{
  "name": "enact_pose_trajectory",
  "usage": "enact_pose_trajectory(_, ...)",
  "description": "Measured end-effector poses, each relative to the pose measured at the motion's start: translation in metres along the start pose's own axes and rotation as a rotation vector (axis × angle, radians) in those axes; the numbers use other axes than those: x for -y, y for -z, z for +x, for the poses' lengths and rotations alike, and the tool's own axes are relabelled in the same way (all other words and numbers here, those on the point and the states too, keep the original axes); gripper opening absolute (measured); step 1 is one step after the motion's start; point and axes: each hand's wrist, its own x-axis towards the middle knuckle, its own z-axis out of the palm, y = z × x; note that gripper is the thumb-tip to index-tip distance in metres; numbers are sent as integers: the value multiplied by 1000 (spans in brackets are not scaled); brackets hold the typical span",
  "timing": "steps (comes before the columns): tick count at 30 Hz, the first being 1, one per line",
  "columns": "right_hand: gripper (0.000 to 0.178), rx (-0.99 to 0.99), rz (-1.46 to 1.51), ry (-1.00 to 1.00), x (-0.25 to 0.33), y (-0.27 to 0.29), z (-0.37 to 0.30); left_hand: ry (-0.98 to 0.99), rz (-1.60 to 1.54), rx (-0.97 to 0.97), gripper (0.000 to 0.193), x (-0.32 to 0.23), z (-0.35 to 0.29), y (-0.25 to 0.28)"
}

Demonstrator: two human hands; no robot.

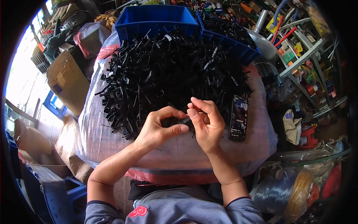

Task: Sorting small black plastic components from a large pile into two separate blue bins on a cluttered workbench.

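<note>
My left hand [159,126] is curled, its thumb and bent fingers around a small black plastic part [183,120]. Close against it, my right hand [207,126] pinches with thumb and index finger at the part's right end, the other fingers folded loosely. Much of the part is hidden by the fingers, and it blends into the dark background. Just beyond both hands lies a large heap of small black plastic parts [160,74] with thin stems, on a sack-like bundle [108,149] wrapped in clear film.
Behind the heap stand a blue bin [156,26] and a second blue bin [227,43] holding black parts. A phone [238,118] with its screen lit lies right of my hands. Cardboard [67,82] stands at left; a metal rack [304,59] and wire coils [298,194] at right.
</note>
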Motion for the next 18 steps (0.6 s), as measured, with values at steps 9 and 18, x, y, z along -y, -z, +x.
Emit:
enact_pose_trajectory(9,28,-59,116,-34,-2,-2,-3,164,-89,-116,29,-9,-1,0)
enact_pose_trajectory(18,27,-83,166,-50,-2,-6,-4,127,-17,-214,20,-7,0,6)
